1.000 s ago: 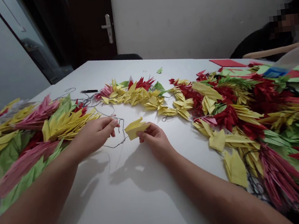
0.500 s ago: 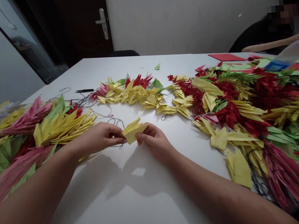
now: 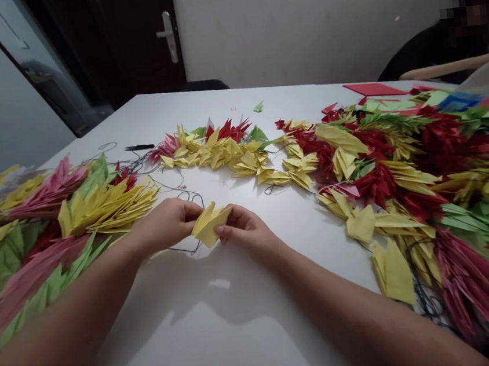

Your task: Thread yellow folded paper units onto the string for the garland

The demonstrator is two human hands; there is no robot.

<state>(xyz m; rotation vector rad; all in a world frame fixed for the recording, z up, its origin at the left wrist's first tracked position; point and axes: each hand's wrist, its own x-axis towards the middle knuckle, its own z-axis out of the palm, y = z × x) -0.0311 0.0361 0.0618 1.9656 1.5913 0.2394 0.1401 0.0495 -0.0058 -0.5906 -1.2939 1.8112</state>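
Note:
A folded yellow paper piece (image 3: 210, 226), pointed like an origami crane, is held just above the white table in front of me. My right hand (image 3: 249, 230) pinches its right side between thumb and fingers. At its left side, my left hand (image 3: 172, 219) is closed, fingertips partly hidden behind the paper. A thin black thread (image 3: 187, 251) runs in loops to the left fingertips, which seem to grip it. Whether it passes through the paper cannot be seen. Strung yellow folded papers (image 3: 246, 162) lie in a curved row beyond both hands.
Bunches of yellow, pink and green folded papers (image 3: 98, 207) lie left. A larger heap (image 3: 376, 186) with red ones covers the right side of the table (image 3: 178, 347). A black pen-like item (image 3: 139, 147) lies farther back. Another person (image 3: 419, 57) sits at the far right.
The yellow paper piece has moved slightly left and tilted, covering the left fingertips more. My right hand has shifted left with it, toward my left hand.

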